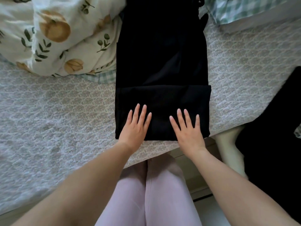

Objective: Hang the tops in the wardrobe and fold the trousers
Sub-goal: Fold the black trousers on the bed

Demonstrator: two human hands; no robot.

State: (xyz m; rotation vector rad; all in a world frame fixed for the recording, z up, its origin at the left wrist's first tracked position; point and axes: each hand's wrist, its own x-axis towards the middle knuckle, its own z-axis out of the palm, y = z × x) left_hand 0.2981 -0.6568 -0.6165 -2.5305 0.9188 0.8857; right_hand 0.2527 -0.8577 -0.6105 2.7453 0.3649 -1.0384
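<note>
Black trousers [162, 54] lie lengthwise on the bed, stretching away from me. Their near end is folded over into a flat band [162, 98] near the bed's front edge. My left hand [136, 126] rests flat on the band's left part with fingers straight and spread. My right hand [187, 129] lies flat on its right part in the same way. Neither hand grips the cloth.
The bed has a pale patterned cover [57, 111]. A white quilt with orange fruit print [61, 35] is bunched at the back left. A green checked pillow [244, 8] lies back right. Another dark garment [276, 128] hangs at the right edge.
</note>
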